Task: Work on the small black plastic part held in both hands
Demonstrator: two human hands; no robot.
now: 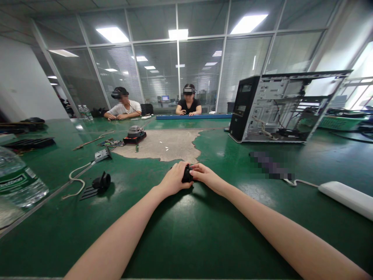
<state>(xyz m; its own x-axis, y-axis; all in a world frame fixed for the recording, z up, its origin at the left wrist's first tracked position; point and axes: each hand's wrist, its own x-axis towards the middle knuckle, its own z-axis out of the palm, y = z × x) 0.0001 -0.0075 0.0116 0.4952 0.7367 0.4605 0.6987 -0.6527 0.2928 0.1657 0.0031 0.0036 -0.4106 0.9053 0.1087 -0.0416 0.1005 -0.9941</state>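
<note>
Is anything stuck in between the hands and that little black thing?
No, nothing visible is in between. The left hand is wrapped around the black thing, and the right hand has its fingertips right up against it, seemingly touching.

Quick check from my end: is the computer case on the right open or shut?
Open: the side of the computer case facing the camera has no panel, so the metal interior and pale cables show.

The green tabletop (180,241) has a ragged pale patch (180,142). An opened computer tower (244,109), a plastic water bottle (29,190) and a white power strip (346,198) rest on the green.
</note>
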